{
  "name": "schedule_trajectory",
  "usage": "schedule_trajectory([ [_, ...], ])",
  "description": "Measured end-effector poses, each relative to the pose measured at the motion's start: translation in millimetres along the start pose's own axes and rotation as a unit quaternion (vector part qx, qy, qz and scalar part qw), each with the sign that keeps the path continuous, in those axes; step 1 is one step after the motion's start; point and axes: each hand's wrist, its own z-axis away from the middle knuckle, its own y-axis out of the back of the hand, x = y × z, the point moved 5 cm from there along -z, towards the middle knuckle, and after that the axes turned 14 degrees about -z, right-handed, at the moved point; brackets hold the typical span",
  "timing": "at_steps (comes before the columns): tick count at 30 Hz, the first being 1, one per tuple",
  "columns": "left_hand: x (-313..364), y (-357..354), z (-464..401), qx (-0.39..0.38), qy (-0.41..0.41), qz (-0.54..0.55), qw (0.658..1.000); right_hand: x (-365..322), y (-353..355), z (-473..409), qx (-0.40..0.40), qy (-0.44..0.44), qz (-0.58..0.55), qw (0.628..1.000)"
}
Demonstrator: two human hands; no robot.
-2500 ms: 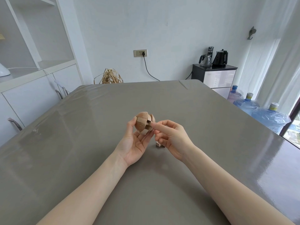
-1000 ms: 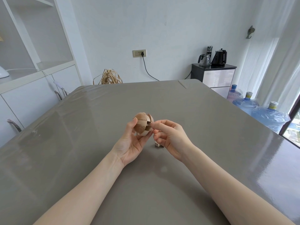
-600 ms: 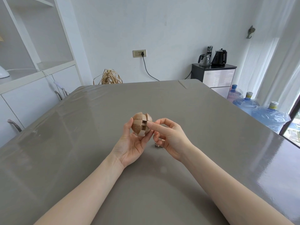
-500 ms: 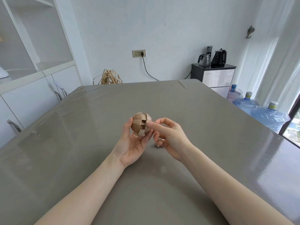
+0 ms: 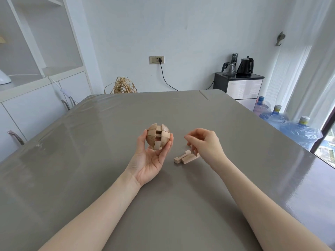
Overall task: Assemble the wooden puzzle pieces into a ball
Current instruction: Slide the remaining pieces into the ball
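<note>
Head view, left hand (image 5: 150,160) cradling wooden ball (image 5: 158,136), loose pieces (image 5: 185,157) on table (image 5: 90,160)

One partly built wooden ball (image 5: 158,136) and two loose wooden pieces (image 5: 186,156) are the puzzle parts in view, the pieces lying on the single grey tabletop (image 5: 181,196) at about four o'clock from the ball. Two hands show: one left hand (image 5: 150,158) and one right hand (image 5: 204,144). Toward two o'clock stand two kettles (image 5: 237,67) on one cabinet (image 5: 239,87), with three water bottles (image 5: 290,124) beside it.

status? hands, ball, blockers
Left hand grips unfinished ball, slot open. Right hand reaching for loose pieces on table. No blockers.
</note>
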Motion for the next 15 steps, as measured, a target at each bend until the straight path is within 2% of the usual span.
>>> schedule_trajectory([
  [2,0.5,0.8,-0.2,0.004,-0.004,-0.005,1.0,1.4,-0.8,-0.2,-0.023,0.013,0.096,0.995],
  [8,1.1,2.7,-1.2,0.007,-0.007,-0.023,1.0,2.7,-11.6,5.9,-0.12,0.035,0.265,0.956],
  [11,1.5,3.8,-2.0,0.011,-0.011,-0.031,0.999,4.0,-19.1,10.3,-0.169,0.04,0.309,0.935],
  [15,2.0,3.5,-2.4,0.015,-0.012,-0.039,0.999,5.9,-24.9,12.6,-0.182,0.055,0.345,0.919],
])
